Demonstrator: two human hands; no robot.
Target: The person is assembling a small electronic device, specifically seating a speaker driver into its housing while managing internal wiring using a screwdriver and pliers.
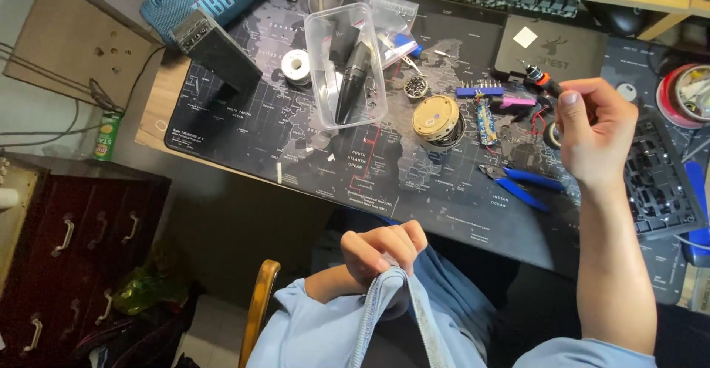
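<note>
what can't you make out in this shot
Head view, the only one:
- Tool in the right hand: only its orange-and-black tip shows; fingers cover the rest.
- Left hand: pinches light blue fabric; its palm is hidden.
- Dark keyboard frame: partly behind the right hand.
- Red tape roll: cut off by the right edge.
- Small circuit board: parts too small to tell.

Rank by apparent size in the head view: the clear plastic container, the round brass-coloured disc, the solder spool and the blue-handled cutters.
1. Clear plastic container, clearly largest.
2. Blue-handled cutters and round brass-coloured disc: the cutters are longer, the disc broader, too close to rank.
3. Solder spool, smallest.
</note>
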